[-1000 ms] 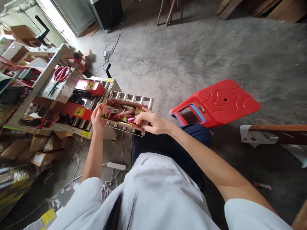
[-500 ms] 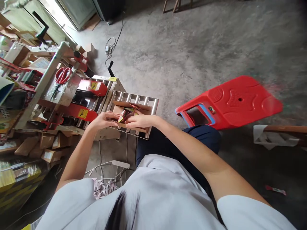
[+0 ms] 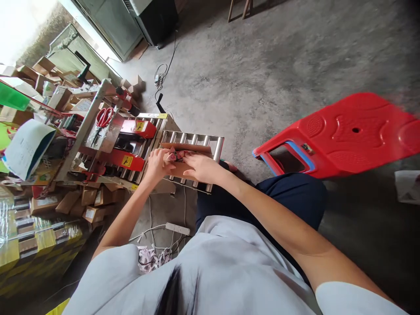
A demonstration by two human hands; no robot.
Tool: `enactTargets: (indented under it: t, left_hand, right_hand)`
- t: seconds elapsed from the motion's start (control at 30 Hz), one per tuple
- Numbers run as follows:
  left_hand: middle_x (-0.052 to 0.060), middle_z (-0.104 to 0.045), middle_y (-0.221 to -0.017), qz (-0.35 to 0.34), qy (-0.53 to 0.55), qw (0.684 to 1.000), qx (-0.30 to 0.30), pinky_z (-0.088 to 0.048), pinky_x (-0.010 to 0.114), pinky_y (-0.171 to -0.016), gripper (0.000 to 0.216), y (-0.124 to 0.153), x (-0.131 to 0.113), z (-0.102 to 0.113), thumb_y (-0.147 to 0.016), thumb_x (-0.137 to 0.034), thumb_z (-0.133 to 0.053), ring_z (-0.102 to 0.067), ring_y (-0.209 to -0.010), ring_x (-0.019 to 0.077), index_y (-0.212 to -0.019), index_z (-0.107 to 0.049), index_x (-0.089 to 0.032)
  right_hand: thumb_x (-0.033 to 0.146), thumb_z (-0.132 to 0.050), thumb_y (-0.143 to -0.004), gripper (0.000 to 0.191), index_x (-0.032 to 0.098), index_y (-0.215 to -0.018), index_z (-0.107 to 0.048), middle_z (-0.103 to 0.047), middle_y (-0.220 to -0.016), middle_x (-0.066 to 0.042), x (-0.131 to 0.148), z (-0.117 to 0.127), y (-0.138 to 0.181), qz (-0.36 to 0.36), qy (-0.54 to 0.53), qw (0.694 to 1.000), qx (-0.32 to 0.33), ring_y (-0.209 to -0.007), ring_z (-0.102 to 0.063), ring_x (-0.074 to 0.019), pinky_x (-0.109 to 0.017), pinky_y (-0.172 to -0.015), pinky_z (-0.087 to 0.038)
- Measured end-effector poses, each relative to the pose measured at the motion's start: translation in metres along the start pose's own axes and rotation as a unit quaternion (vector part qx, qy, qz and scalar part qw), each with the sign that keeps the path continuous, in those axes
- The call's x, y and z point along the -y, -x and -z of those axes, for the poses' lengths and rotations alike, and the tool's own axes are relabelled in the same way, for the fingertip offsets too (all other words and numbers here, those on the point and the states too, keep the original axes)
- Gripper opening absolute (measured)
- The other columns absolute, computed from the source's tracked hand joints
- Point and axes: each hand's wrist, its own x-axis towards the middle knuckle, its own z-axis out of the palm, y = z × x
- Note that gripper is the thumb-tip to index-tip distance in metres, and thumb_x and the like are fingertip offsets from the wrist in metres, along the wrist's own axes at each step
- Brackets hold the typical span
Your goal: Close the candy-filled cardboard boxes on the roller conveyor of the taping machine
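Observation:
A small open cardboard box (image 3: 180,170) rests on the roller conveyor (image 3: 218,149), its back flap (image 3: 192,147) standing up. Crumpled red and pink packets (image 3: 175,155) lie inside, partly covered by my hands. My left hand (image 3: 159,164) is curled around the left end of the box, with its fingertips at the packets. Over the right half of the box lies my right hand (image 3: 201,168), its fingers stretched out and somewhat apart. They touch the packets and the front side of the box; nothing shows gripped in them.
Left of the box stands a taping machine with red guides (image 3: 129,160), a crank handle (image 3: 160,104) and red scissors (image 3: 105,117) on top. A red plastic stool (image 3: 348,135) is at my right. Cables and a power strip (image 3: 177,228) lie on the floor below.
The view has swung left, so everything sits further right. My hands have shifted over the box, the left one higher around its end, and less of the packets shows.

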Motion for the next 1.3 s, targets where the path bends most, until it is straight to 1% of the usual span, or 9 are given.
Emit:
enactTargets:
  t: [0.17, 0.3, 0.43, 0.6, 0.7, 0.83, 0.97, 1.13, 1.3]
  left_hand:
    - [0.017, -0.053, -0.146, -0.112, 0.050, 0.992, 0.040, -0.036, 0.044, -0.115, 0.054, 0.021, -0.015, -0.025, -0.096, -0.024, -0.037, -0.049, -0.134, 0.0245, -0.149, -0.041, -0.015]
    - [0.015, -0.054, -0.146, -0.089, 0.026, 0.993, 0.068, -0.031, 0.046, -0.117, 0.043, 0.011, -0.034, -0.035, -0.097, -0.034, -0.041, -0.048, -0.136, 0.0284, -0.133, -0.058, -0.018]
    - [0.013, -0.072, -0.111, -0.032, 0.004, 0.998, 0.059, -0.039, 0.044, -0.105, 0.037, -0.003, -0.045, -0.037, -0.099, -0.036, -0.036, -0.061, -0.112, 0.0288, -0.102, -0.070, -0.021]
    - [0.013, -0.070, -0.103, -0.014, -0.044, 0.997, 0.064, -0.039, 0.045, -0.099, 0.019, -0.005, -0.042, -0.044, -0.087, -0.026, -0.052, -0.059, -0.104, 0.0315, -0.088, -0.071, -0.021]
    - [0.013, -0.069, -0.105, -0.003, -0.043, 0.997, 0.069, -0.037, 0.047, -0.099, 0.020, -0.007, -0.042, -0.045, -0.086, -0.025, -0.053, -0.058, -0.106, 0.0326, -0.085, -0.072, -0.020]
    - [0.013, -0.068, -0.108, 0.015, -0.006, 0.998, 0.053, -0.036, 0.047, -0.099, 0.019, -0.013, -0.046, -0.048, -0.088, -0.026, -0.055, -0.057, -0.110, 0.0323, -0.083, -0.072, -0.021]
    - [0.013, -0.069, -0.103, 0.056, 0.029, 0.998, -0.008, -0.038, 0.045, -0.097, 0.013, -0.018, -0.045, -0.057, -0.086, -0.026, -0.058, -0.059, -0.104, 0.0311, -0.089, -0.069, -0.019]
    - [0.006, -0.063, -0.072, 0.057, 0.083, 0.988, -0.116, -0.043, 0.044, -0.097, 0.021, 0.000, -0.035, -0.062, -0.084, -0.032, -0.063, -0.059, -0.084, 0.0254, -0.066, -0.059, -0.022]
    - [0.011, -0.063, -0.109, 0.035, 0.134, 0.949, -0.283, -0.042, 0.044, -0.107, 0.024, 0.049, -0.049, -0.054, -0.095, -0.041, -0.050, -0.057, -0.113, 0.0250, -0.100, -0.063, -0.021]
  right_hand:
    - [0.046, -0.056, -0.095, 0.049, 0.010, -0.128, -0.064, -0.065, -0.131, -0.020, 0.019, 0.003, -0.013, -0.035, 0.101, 0.993, 0.044, -0.127, -0.056, -0.0330, -0.052, -0.111, -0.036]
    - [0.046, -0.061, -0.092, 0.046, 0.007, -0.114, -0.070, -0.070, -0.118, -0.021, 0.009, -0.004, -0.010, -0.008, 0.094, 0.995, 0.014, -0.119, -0.060, -0.0326, -0.051, -0.111, -0.035]
    - [0.035, -0.064, -0.091, 0.033, 0.009, -0.110, -0.069, -0.071, -0.112, -0.016, -0.001, -0.017, 0.010, 0.044, 0.034, 0.993, -0.101, -0.113, -0.061, -0.0277, -0.047, -0.112, -0.039]
    - [0.019, -0.043, -0.098, 0.039, 0.019, -0.133, -0.060, -0.059, -0.139, -0.011, 0.019, 0.002, 0.018, 0.056, 0.043, 0.972, -0.222, -0.135, -0.047, -0.0260, -0.048, -0.116, -0.039]
    - [0.021, -0.052, -0.095, 0.051, 0.016, -0.146, -0.047, -0.052, -0.146, -0.015, 0.027, 0.019, 0.004, 0.014, 0.060, 0.972, -0.226, -0.140, -0.041, -0.0321, -0.059, -0.121, -0.027]
    - [0.021, -0.061, -0.089, 0.060, 0.006, -0.145, -0.045, -0.056, -0.139, -0.022, 0.024, 0.017, -0.008, -0.036, 0.054, 0.982, -0.176, -0.130, -0.050, -0.0355, -0.059, -0.116, -0.035]
    - [0.019, -0.062, -0.089, 0.061, 0.011, -0.147, -0.045, -0.054, -0.144, -0.018, 0.023, -0.001, 0.002, -0.017, 0.046, 0.980, -0.191, -0.134, -0.049, -0.0328, -0.058, -0.119, -0.032]
    - [0.018, -0.056, -0.092, 0.058, 0.012, -0.148, -0.044, -0.049, -0.150, -0.016, 0.021, -0.031, 0.026, -0.003, 0.033, 0.984, -0.173, -0.141, -0.044, -0.0296, -0.058, -0.123, -0.027]
    - [0.018, -0.053, -0.093, 0.054, 0.011, -0.146, -0.048, -0.051, -0.148, -0.017, 0.015, -0.049, 0.034, -0.017, 0.024, 0.985, -0.168, -0.141, -0.045, -0.0290, -0.058, -0.123, -0.027]
